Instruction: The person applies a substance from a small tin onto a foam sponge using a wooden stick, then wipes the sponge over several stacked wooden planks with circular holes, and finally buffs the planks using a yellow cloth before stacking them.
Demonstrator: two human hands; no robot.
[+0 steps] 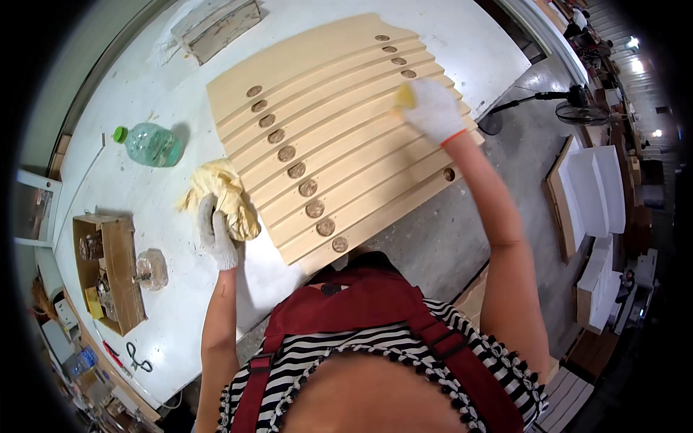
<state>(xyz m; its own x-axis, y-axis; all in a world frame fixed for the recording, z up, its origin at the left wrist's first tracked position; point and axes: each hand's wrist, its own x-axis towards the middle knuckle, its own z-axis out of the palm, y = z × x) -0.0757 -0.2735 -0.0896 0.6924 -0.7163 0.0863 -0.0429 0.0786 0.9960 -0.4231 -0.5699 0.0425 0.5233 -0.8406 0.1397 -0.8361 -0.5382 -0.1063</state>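
Observation:
Pale wooden panels (346, 137) lie overlapped like steps on the white table, with round, mottled recesses near both ends. My right hand (437, 115), in a white glove with an orange cuff, is closed on a yellow pad (405, 97) over the panels' right side. Whether the pad touches the wood is hard to tell. At the panels' left edge, my gloved left hand (215, 234) grips a crumpled cream cloth (220, 191). The fingertips of my right hand are partly hidden.
A green-capped bottle (154, 145) stands beyond the cloth. Nearer are a cardboard box (126, 274), a clear container (153, 270) and scissors (137, 358). A worn block (220, 30) sits at the table's far side. On the right are a fan (581, 110) and white boards (603, 191).

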